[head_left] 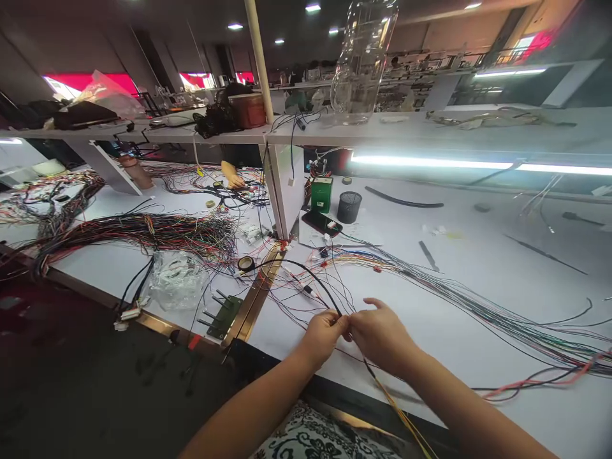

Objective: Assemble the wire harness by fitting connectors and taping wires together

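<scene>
Near the front edge of the bench, my left hand (327, 331) pinches a black cable (313, 275) that arches up and back to the left. Touching it, my right hand (380, 335) is closed on the same cable, its index finger partly stretched out. Below my hands the dark cable runs on into yellow wires (399, 414) that hang over the bench edge. Exactly what sits between my fingertips is hidden. Thin loose wires and a small black-and-white connector (308, 290) lie just beyond my left hand.
A wire bundle (444, 293) crosses the bench on the right. A phone (321, 222), a green box (322, 194) and a mesh cup (349, 207) stand behind. Leftward are a tape roll (246, 264), a pegged green block (224, 317), a plastic bag (176, 280) and another person's hand (233, 176).
</scene>
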{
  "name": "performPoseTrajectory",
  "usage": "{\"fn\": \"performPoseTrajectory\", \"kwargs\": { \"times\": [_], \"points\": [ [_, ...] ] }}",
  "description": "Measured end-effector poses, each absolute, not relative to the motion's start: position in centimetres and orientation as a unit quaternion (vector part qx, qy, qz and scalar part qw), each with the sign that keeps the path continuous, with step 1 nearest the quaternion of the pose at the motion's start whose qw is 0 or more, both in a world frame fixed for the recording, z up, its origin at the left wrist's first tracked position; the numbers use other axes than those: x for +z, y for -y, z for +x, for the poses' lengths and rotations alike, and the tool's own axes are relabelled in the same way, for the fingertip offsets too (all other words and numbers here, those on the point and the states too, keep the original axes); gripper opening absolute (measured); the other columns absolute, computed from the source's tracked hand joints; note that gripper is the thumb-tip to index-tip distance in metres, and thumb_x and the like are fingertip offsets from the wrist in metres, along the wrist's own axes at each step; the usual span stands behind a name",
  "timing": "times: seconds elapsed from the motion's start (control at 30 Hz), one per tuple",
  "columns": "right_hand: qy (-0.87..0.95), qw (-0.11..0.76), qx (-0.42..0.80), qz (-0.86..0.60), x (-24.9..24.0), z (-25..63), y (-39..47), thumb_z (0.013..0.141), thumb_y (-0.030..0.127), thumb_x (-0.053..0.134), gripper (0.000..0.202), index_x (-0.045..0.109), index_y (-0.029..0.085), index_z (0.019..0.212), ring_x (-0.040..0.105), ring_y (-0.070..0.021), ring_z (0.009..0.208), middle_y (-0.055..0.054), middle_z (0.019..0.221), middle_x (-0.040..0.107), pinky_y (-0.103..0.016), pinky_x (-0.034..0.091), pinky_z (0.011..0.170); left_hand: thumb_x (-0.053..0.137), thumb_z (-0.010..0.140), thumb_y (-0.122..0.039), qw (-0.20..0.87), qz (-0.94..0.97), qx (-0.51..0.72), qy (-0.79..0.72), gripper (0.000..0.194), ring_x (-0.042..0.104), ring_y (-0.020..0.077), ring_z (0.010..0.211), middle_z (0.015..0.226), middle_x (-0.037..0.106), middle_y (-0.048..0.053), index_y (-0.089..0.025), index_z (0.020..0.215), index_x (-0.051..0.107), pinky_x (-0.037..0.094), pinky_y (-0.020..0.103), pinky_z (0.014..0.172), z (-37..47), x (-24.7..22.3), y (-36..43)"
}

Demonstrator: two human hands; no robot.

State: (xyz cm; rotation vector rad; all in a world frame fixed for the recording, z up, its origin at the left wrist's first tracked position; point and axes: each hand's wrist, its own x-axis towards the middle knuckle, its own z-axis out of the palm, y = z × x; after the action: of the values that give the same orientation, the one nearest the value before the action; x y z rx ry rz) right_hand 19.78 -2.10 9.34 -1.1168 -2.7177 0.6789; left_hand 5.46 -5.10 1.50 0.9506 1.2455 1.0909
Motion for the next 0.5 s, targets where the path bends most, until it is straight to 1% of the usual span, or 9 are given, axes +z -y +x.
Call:
{"fn": "performPoseTrajectory", "kwargs": {
  "times": [0.07, 0.13, 0.17, 0.27, 0.3, 0.33, 0.37, 0.43, 0.5],
  "points": [
    [0.942, 0.123, 0.194, -0.245, 10.8, 19.0, 4.3, 0.078, 0.011, 0.048, 0.025, 0.063, 0.027, 0.067, 0.052, -0.0140, 0.055, 0.003, 0.058, 0.061, -0.043, 0.032, 0.098, 0.056, 0.079, -0.061, 0.574, 0.373, 0.490, -0.540, 0.044, 0.055, 0.0142, 0.060, 0.062, 0.058, 0.000, -0.018, 0.068, 0.055, 0.045, 0.027, 0.066, 5.3, 1.4, 4.4],
    [0.957, 0.156, 0.192, -0.153, 11.4, 19.0, 5.5, 0.081, 0.013, 0.047, 0.026, 0.064, 0.030, 0.070, 0.052, -0.0135, 0.055, 0.005, 0.057, 0.059, -0.044, 0.026, 0.105, 0.053, 0.080, -0.061, 0.567, 0.351, 0.507, -0.547, 0.044, 0.053, 0.0127, 0.058, 0.061, 0.056, -0.001, -0.018, 0.072, 0.054, 0.045, 0.027, 0.067, 5.2, 1.3, 3.9],
    [0.957, 0.161, 0.191, -0.149, 11.2, 19.5, 5.4, 0.085, 0.015, 0.046, 0.027, 0.065, 0.031, 0.074, 0.053, -0.0135, 0.057, 0.005, 0.060, 0.060, -0.044, 0.025, 0.106, 0.054, 0.081, -0.060, 0.566, 0.349, 0.509, -0.546, 0.043, 0.054, 0.0125, 0.059, 0.060, 0.056, -0.001, -0.018, 0.073, 0.054, 0.045, 0.027, 0.068, 5.1, 1.2, 3.8],
    [0.928, 0.153, 0.135, -0.312, 8.1, 23.2, 2.6, 0.090, 0.018, 0.041, 0.030, 0.068, 0.031, 0.095, 0.061, -0.0158, 0.069, 0.000, 0.075, 0.068, -0.047, 0.026, 0.103, 0.066, 0.076, -0.051, 0.575, 0.366, 0.502, -0.532, 0.036, 0.057, 0.0144, 0.065, 0.065, 0.060, 0.000, -0.016, 0.078, 0.059, 0.045, 0.029, 0.073, 5.3, 1.3, 4.4],
    [0.909, 0.138, 0.106, -0.378, 6.6, 24.9, 1.3, 0.090, 0.019, 0.042, 0.032, 0.065, 0.029, 0.109, 0.062, -0.0187, 0.074, -0.003, 0.081, 0.070, -0.049, 0.027, 0.101, 0.070, 0.073, -0.047, 0.575, 0.377, 0.500, -0.526, 0.034, 0.058, 0.0154, 0.069, 0.069, 0.062, 0.001, -0.016, 0.081, 0.060, 0.045, 0.029, 0.074, 5.3, 1.3, 4.7],
    [0.893, 0.113, 0.080, -0.429, 5.2, 26.5, 0.1, 0.089, 0.018, 0.042, 0.040, 0.057, 0.026, 0.125, 0.063, -0.0215, 0.076, -0.006, 0.081, 0.070, -0.051, 0.030, 0.098, 0.073, 0.070, -0.044, 0.570, 0.389, 0.500, -0.522, 0.033, 0.059, 0.0164, 0.073, 0.075, 0.063, 0.002, -0.016, 0.084, 0.061, 0.046, 0.030, 0.076, 5.3, 1.4, 5.1],
    [0.877, 0.089, 0.048, -0.469, 4.0, 28.0, -0.9, 0.087, 0.015, 0.040, 0.049, 0.050, 0.024, 0.134, 0.063, -0.0240, 0.077, -0.008, 0.081, 0.070, -0.053, 0.032, 0.096, 0.075, 0.069, -0.041, 0.564, 0.403, 0.501, -0.519, 0.033, 0.059, 0.0170, 0.076, 0.079, 0.064, 0.003, -0.016, 0.085, 0.062, 0.046, 0.030, 0.078, 5.2, 1.5, 5.4],
    [0.851, 0.075, -0.020, -0.519, 2.8, 30.0, -1.6, 0.084, 0.015, 0.040, 0.052, 0.050, 0.024, 0.134, 0.061, -0.0316, 0.093, -0.015, 0.102, 0.067, -0.059, 0.031, 0.095, 0.076, 0.069, -0.037, 0.566, 0.427, 0.506, -0.491, 0.029, 0.060, 0.0181, 0.082, 0.083, 0.064, 0.004, -0.017, 0.086, 0.062, 0.045, 0.032, 0.083, 4.9, 1.9, 6.2],
    [0.843, 0.098, -0.033, -0.528, 2.8, 30.0, -0.6, 0.085, 0.026, 0.044, 0.045, 0.055, 0.020, 0.129, 0.054, -0.0374, 0.110, -0.019, 0.121, 0.059, -0.059, 0.031, 0.097, 0.074, 0.073, -0.036, 0.604, 0.432, 0.514, -0.429, 0.024, 0.061, 0.0208, 0.092, 0.089, 0.064, 0.005, -0.017, 0.084, 0.062, 0.043, 0.035, 0.090, 4.3, 2.5, 7.1]
  ]
}}
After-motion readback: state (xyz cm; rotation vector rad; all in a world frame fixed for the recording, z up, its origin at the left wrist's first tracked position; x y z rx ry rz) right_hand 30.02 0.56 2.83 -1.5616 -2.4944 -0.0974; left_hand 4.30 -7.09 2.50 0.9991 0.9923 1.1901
